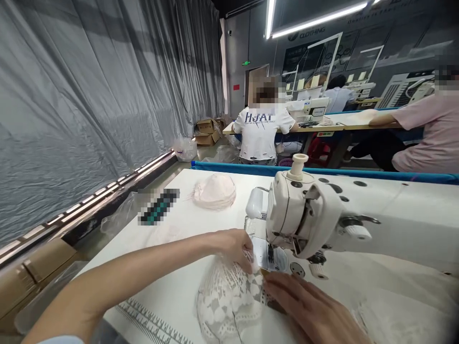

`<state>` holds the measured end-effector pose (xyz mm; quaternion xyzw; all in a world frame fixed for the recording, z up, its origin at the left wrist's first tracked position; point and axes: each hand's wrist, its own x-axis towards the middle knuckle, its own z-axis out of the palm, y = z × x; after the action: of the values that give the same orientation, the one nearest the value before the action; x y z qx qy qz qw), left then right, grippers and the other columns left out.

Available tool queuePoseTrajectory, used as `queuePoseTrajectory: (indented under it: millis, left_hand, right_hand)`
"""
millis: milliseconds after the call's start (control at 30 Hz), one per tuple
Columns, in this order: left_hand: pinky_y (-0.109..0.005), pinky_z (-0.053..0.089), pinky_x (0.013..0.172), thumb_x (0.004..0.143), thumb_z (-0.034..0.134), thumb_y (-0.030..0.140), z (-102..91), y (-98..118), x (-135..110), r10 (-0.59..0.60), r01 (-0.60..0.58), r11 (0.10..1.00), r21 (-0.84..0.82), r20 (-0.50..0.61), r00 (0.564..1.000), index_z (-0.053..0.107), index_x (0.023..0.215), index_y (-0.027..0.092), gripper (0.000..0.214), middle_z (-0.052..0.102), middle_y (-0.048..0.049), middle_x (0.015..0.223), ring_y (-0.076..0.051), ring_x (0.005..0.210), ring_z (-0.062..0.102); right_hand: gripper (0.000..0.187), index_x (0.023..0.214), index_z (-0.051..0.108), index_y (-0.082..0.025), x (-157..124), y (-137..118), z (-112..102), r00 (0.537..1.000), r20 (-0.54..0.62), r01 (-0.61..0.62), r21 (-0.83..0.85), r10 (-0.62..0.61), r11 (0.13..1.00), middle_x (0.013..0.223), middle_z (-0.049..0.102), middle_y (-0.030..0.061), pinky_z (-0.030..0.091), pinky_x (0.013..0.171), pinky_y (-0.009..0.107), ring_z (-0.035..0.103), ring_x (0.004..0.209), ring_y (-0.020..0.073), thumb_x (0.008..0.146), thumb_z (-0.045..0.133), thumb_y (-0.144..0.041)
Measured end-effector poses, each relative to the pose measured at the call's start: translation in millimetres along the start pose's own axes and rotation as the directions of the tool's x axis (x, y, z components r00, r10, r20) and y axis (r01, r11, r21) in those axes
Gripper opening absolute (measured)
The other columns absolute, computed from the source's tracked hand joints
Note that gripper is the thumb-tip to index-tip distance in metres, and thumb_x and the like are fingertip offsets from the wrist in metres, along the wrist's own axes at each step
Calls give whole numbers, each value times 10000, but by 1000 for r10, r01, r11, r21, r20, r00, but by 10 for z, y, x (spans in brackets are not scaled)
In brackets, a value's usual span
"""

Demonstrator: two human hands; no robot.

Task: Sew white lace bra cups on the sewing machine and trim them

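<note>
A white lace piece [229, 296], shaped like a bra cup, lies on the table in front of the white sewing machine [297, 210]. My left hand [236, 246] reaches over it with bent fingers, pinching its upper edge just left of the presser foot [271, 253]. Fingers stretched out, my right hand [308, 303] rests flat over the right edge of the lace, close to the metal needle plate [278, 263]. The fabric under my right palm is hidden.
A stack of pale cup pieces [215, 191] sits behind my left forearm. A clear ruler [150, 322] lies at the front left. A blurred-out dark item [158, 207] is near the table's left edge. Pale fabric [401, 306] lies right. People sit at machines ahead.
</note>
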<state>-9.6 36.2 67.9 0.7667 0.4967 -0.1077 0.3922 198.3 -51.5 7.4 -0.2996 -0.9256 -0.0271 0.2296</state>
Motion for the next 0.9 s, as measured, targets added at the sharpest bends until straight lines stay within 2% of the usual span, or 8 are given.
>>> queuePoseTrajectory:
  millis: [100,200,333,433,500,567,633,900]
  left_hand:
    - [-201,327,504,619,758,281,-75,35,78,31,-33,998,61,27,999,659,804,164,240,557,47,666,-114,633,509]
    - [-193,320,480,607,775,262,-156,58,191,94,-97,988,123,29,995,637,730,157,212,547,48,632,-105,603,502]
    - [-222,352,511,720,678,157,-96,42,279,147,-106,970,218,-183,972,598,702,134,86,572,-9,692,-141,652,530]
    - [-271,383,576,889,348,50,175,14,188,179,-66,961,268,-423,889,597,863,131,263,594,-78,845,-164,732,544]
    - [-305,403,651,912,285,42,414,-8,83,245,-82,945,317,-518,820,595,886,140,326,601,-84,892,-163,780,546]
    - [-314,396,711,902,418,89,625,-35,-6,538,-271,819,506,-514,668,594,820,159,207,619,-39,865,-147,793,549]
    - [-307,377,721,883,492,107,761,-64,-53,655,-322,739,592,-516,552,582,772,158,152,631,-5,857,-117,758,547]
    - [-314,359,751,868,599,256,821,-130,-26,696,-265,702,661,-559,450,597,840,159,101,637,11,877,-116,755,558]
  right_hand:
    - [400,1081,622,-217,3,28,78,988,-60,134,-138,-144,981,1105,705,16,495,700,285,669,950,197,1006,253,-350]
    - [447,997,661,-221,6,-6,191,979,-183,53,-178,-86,983,1008,739,-6,460,659,306,684,867,196,1008,240,-373]
    - [468,1012,672,-215,28,-31,191,977,-210,-6,-170,-31,985,1000,741,13,436,645,317,678,823,202,998,245,-406]
    - [386,1086,653,-209,29,-22,122,992,-101,52,-167,-70,985,1058,725,21,442,644,304,670,846,202,972,341,-406]
    - [389,1084,654,-209,17,-9,101,991,-119,42,-154,-61,987,1059,725,24,440,648,307,666,841,203,973,339,-410]
    - [361,1097,645,-217,-7,14,93,994,-103,26,-128,-39,991,1097,711,21,433,680,316,659,868,204,979,325,-336]
    - [341,1121,624,-215,-42,54,74,997,-79,-10,-84,3,996,1137,692,27,420,697,317,653,873,194,951,329,-200]
    - [399,1034,634,-257,-87,113,-89,986,-97,-128,53,132,990,945,727,13,335,626,301,609,648,153,819,387,-29]
